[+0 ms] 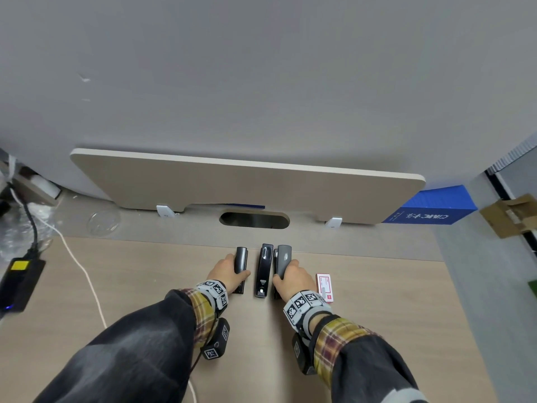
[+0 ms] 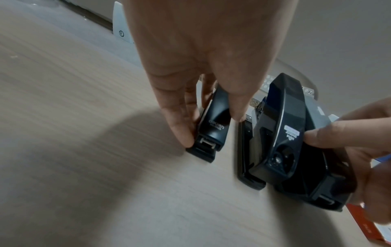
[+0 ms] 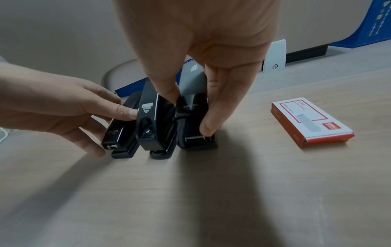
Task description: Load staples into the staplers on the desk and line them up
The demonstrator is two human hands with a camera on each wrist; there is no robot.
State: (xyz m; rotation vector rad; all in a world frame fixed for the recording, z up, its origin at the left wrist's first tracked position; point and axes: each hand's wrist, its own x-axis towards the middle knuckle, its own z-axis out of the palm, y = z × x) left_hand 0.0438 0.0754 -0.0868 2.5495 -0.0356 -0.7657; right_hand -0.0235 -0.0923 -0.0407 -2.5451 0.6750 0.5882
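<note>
Left hand: the left hand (image 1: 229,274) is reached forward from a plaid cuff, palm down, and the small black stapler (image 1: 241,269) is pinched between thumb and fingers.
Right hand: the right hand (image 1: 292,279) is stretched out likewise, and the grey-topped stapler (image 1: 282,263) is gripped at its sides, thumb (image 3: 167,88) on one side, fingers on the other.
Staplers: three are set side by side on the desk (image 1: 377,301), well towards its far edge; the glossy black stapler (image 1: 263,270) stands between the two that are held, just beside the grey-topped one.
Staple box: a red and white staple box (image 1: 325,287) is laid flat just right of the right hand.
Left edge: a black power adapter (image 1: 20,283) with a white cable (image 1: 84,274) is seen.
</note>
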